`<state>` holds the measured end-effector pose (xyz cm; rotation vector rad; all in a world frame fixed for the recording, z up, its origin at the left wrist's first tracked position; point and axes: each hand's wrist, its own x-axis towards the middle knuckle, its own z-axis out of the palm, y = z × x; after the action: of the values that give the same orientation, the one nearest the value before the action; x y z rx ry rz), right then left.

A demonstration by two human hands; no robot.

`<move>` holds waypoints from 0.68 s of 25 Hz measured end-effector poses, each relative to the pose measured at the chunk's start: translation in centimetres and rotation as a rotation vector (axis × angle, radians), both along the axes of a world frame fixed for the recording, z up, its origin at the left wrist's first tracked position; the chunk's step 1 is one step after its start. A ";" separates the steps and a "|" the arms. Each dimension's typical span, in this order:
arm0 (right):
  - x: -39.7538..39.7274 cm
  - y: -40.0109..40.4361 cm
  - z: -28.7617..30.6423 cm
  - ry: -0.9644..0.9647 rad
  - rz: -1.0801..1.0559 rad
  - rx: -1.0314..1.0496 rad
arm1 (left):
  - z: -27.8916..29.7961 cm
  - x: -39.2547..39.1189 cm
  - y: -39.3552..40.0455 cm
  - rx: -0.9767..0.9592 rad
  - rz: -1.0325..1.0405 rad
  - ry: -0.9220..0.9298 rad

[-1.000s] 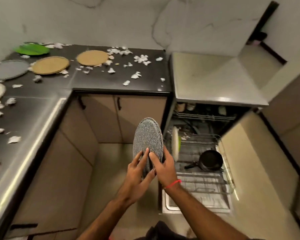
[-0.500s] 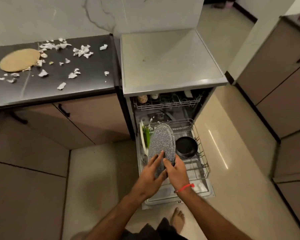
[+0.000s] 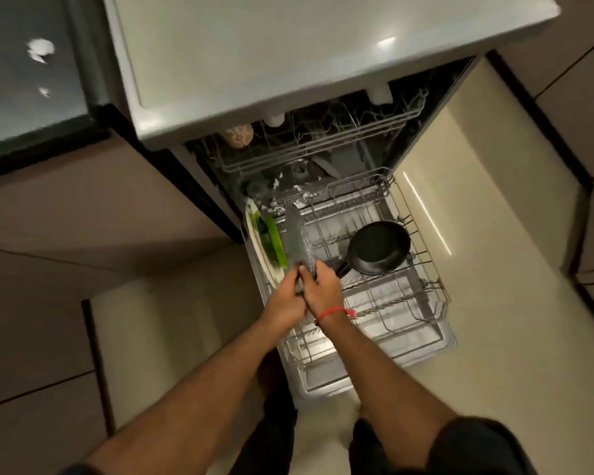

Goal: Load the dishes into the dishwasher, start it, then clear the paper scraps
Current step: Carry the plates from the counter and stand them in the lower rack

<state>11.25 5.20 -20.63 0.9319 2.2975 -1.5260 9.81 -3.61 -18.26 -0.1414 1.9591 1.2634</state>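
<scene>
Speckled grey plate (image 3: 297, 240) on edge in pulled-out lower rack (image 3: 422, 265), left side, just beside green plate (image 3: 275, 243) and white plate (image 3: 254, 234). Left hand (image 3: 286, 301) and right hand (image 3: 321, 286) both pinch its near rim, fingers curled round edge. Black pan (image 3: 379, 248) lies in rack to right, apart from plate. Upper rack (image 3: 323, 145) above holds round brown item. Paper scraps (image 3: 41, 51) on dark counter (image 3: 21, 108), far left.

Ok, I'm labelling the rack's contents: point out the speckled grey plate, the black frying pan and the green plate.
speckled grey plate (image 3: 296, 242): head view, on its upper face, above the hands.
black frying pan (image 3: 379, 247): head view, middle of its bowl.
green plate (image 3: 274, 242): head view, on its visible edge.
</scene>
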 end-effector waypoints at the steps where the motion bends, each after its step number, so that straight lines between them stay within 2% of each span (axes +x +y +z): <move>1: -1.4 -0.3 -2.4 -0.006 0.003 0.003 | -2.3 -1.6 0.1 0.008 0.082 -0.036; 4: -4.6 -0.8 -9.8 -0.009 -0.011 -0.021 | -9.2 -4.6 0.5 -0.025 0.251 -0.123; 9: -6.9 -0.3 -18.4 0.013 0.140 0.006 | -15.8 -5.4 1.1 -0.002 0.349 -0.206; 14: -9.3 -0.2 -20.6 -0.115 0.362 0.047 | -16.9 -5.4 1.1 -0.011 0.435 -0.244; 17: -9.8 -0.1 -20.0 -0.123 0.380 0.013 | -16.1 -5.0 0.4 -0.024 0.429 -0.236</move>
<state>1.41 5.09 -40.66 0.5326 2.2379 -1.2601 4.84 -3.18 -34.35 -0.7219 1.7925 1.4164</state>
